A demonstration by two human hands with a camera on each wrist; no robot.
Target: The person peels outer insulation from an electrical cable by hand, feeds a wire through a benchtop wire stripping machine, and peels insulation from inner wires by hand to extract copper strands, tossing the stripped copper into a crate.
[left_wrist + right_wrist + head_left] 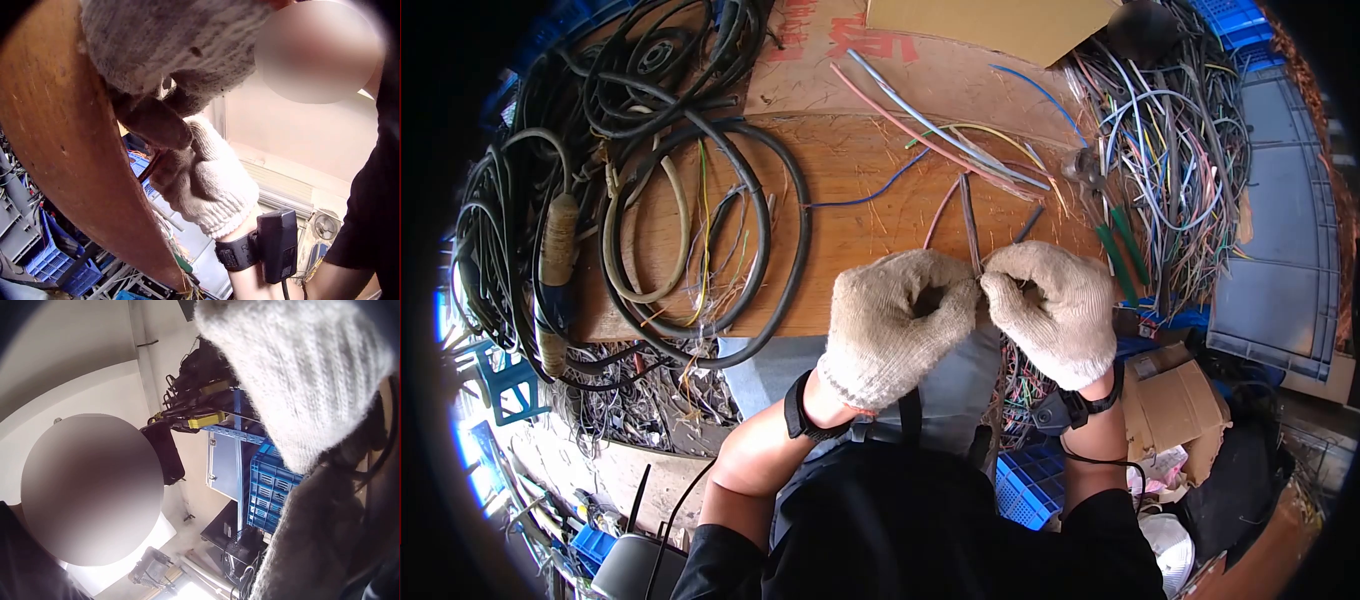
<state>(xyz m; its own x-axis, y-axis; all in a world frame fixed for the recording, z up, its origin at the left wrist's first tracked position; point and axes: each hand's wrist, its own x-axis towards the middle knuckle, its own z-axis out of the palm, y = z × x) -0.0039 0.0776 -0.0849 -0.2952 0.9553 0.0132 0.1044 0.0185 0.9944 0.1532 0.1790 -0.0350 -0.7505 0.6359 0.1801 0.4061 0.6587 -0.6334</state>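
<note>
Both hands wear off-white knit gloves and meet at the front edge of the wooden board. A short brown-grey cable (970,222) runs away from the fingertips across the wood. My left hand (895,325) pinches its near end between thumb and curled fingers. Close against it, my right hand (1055,310) pinches at the same end. In the left wrist view the right hand (209,181) faces the left one, fingertips together. White knit glove (306,375) fills the upper right of the right wrist view. The exact grip on the cable is mostly hidden by the gloves.
Stripped pink insulation (915,125) and a blue wire (875,188) lie on the board. Green-handled pliers (1122,250) rest right of the hands, beside a heap of thin wires (1175,170). Thick black cable coils (800,230) cover the left. A blue crate (1028,490) stands below.
</note>
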